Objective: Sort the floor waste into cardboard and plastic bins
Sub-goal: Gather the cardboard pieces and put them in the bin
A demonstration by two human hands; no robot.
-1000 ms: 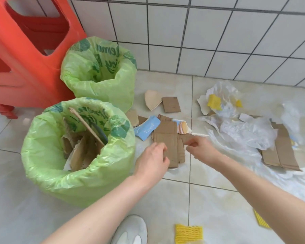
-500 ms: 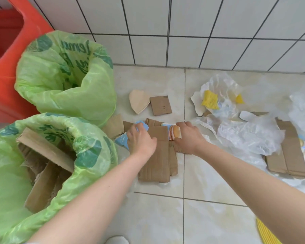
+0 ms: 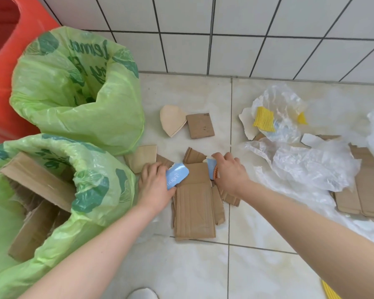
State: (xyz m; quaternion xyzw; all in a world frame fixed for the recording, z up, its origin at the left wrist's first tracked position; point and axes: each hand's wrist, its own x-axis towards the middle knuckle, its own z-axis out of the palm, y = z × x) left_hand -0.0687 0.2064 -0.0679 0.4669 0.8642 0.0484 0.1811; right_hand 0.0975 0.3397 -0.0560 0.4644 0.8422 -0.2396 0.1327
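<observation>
Your left hand (image 3: 154,186) is down on the floor (image 3: 203,272) beside the near green-lined bin (image 3: 99,184), its grip closed on a blue printed card piece (image 3: 177,175) that curls up over your fingers. Your right hand (image 3: 230,175) is just across from it, grip clamped on a second scrap with blue and orange print (image 3: 212,169); much of that scrap is hidden under your fingers, so what it is made of is hard to say.

Both hands rest over the top end of a long flattened cardboard sheet (image 3: 194,212), which lies on the tiles with smaller brown offcuts around it. The near bin already holds cardboard slabs (image 3: 37,180), standing tilted inside. The far green-lined bin (image 3: 78,89) stands behind it against the tiled wall, next to an orange plastic stool (image 3: 2,61).

To your right, crumpled clear plastic film (image 3: 307,165) lies spread over more flat cardboard (image 3: 367,190), with a yellow foam net (image 3: 263,119) under another clear wrapper.
</observation>
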